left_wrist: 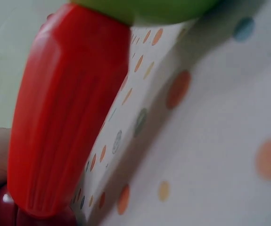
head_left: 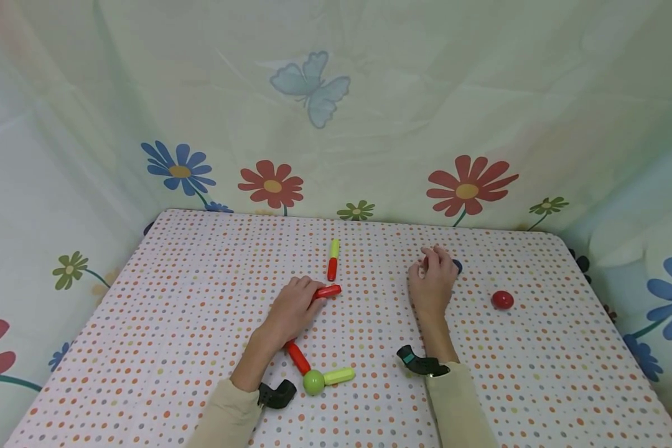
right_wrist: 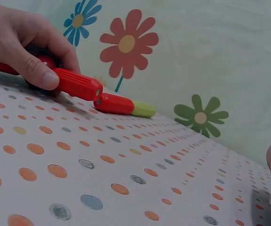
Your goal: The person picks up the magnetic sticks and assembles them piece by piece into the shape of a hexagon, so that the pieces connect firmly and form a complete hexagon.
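Note:
My left hand (head_left: pixel 292 309) grips a joined toy piece where a red magnetic rod (right_wrist: pixel 81 84) meets a dark red ball (right_wrist: pixel 48 61); the thumb lies on the rod. Something black and round shows behind those fingers. From there, another red rod (head_left: pixel 298 358) runs back to a green ball (head_left: pixel 313 382), which carries a yellow-green rod (head_left: pixel 339 376). My right hand (head_left: pixel 434 283) is at the right with bent fingers, beside a dark blue round piece (head_left: pixel 457 266). The hand partly covers that piece, so whether the fingers hold it is hidden.
A red rod (head_left: pixel 332 269) and a yellow-green rod (head_left: pixel 335 248) lie end to end beyond my left hand. To the right sits a loose red ball (head_left: pixel 503 300). The dotted tabletop (head_left: pixel 173 323) ends at a flowered cloth backdrop (head_left: pixel 392 124).

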`<act>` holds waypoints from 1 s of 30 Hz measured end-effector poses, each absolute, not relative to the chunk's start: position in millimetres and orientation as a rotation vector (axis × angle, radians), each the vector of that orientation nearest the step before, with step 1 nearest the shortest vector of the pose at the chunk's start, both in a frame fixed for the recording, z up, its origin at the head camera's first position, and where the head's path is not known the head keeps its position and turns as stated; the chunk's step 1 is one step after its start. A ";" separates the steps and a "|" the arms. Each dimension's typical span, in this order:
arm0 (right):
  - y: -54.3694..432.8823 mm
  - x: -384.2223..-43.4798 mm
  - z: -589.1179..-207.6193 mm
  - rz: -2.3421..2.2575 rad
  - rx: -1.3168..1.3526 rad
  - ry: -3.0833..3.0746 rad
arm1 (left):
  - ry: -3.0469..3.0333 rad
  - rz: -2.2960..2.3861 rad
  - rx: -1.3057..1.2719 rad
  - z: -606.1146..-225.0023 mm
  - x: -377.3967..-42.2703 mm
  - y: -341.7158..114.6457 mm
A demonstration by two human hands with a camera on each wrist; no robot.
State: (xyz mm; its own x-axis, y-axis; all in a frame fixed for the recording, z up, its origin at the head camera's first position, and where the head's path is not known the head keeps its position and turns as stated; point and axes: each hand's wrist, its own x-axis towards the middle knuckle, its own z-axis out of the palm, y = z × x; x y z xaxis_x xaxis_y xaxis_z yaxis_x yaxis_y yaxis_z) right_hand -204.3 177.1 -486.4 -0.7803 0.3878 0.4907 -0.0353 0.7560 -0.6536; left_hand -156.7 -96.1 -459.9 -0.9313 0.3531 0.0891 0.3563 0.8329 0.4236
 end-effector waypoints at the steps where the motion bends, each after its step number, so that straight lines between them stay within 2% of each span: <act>1: 177.1 -204.1 -486.5 0.869 -0.273 -2.344 | -3.000 -0.692 -0.581 -459.6 -156.7 -96.1; 23: 175.0 -199.7 -485.5 0.808 -0.436 -2.481 | -2.958 -0.671 -0.601 -463.1 -155.5 -97.0; 30: 172.1 -199.0 -485.7 0.820 -0.342 -2.551 | -2.966 -0.669 -0.595 -463.3 -155.2 -97.1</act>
